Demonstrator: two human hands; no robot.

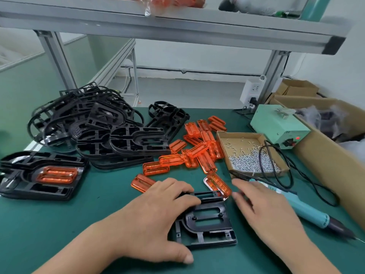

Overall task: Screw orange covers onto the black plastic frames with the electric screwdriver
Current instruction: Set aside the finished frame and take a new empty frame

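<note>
Green bench (79, 224) carries black frames (94, 127), orange covers (197, 153), screw box (222, 142), screwdriver (308, 212), seemingly a power unit (276, 123).

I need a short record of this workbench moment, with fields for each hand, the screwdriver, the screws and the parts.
left hand: holds the black frame, fingers at its far edge, thumb at its near edge
right hand: open, holds nothing, fingertips beside one orange cover
electric screwdriver: lies on the mat at right, untouched
screws: in the open cardboard tray
loose covers: heap beyond the hands
spare frames: pile at far left
finished frame: near left, its cover in place
</note>
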